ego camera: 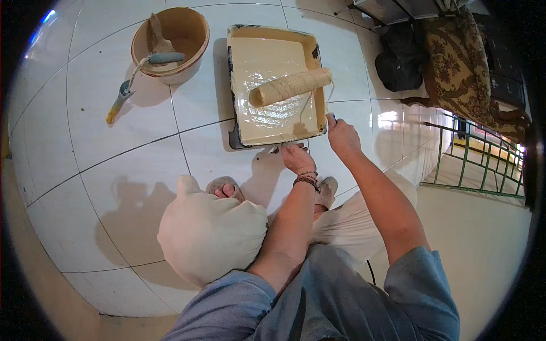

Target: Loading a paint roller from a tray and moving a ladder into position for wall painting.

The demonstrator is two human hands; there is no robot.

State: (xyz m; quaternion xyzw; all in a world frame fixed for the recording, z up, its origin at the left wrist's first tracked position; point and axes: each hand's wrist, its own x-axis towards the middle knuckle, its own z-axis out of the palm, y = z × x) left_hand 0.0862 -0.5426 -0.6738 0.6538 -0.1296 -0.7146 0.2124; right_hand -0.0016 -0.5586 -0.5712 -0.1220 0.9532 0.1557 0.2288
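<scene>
A paint tray (233,85) with cream paint lies on the floor before me. My right hand (344,135), beside the tray's right wall, is closed around the handle of a paint roller (292,86). The long roller sleeve, coated in cream paint, slants above the paint, its right end over the tray's right wall. At the tray's near edge is my left hand (297,158), with a beaded bracelet on the wrist. Its fingertips are close under the rim; whether they grip it is hard to see.
To the upper left stands a paint bucket (187,32) holding a scraper-like tool (158,38). A small roller (165,58) rests across its rim. At right are a floral-upholstered chair (456,51), a black bag (401,59) and a green metal railing (465,157). White tiles (123,170) cover the floor.
</scene>
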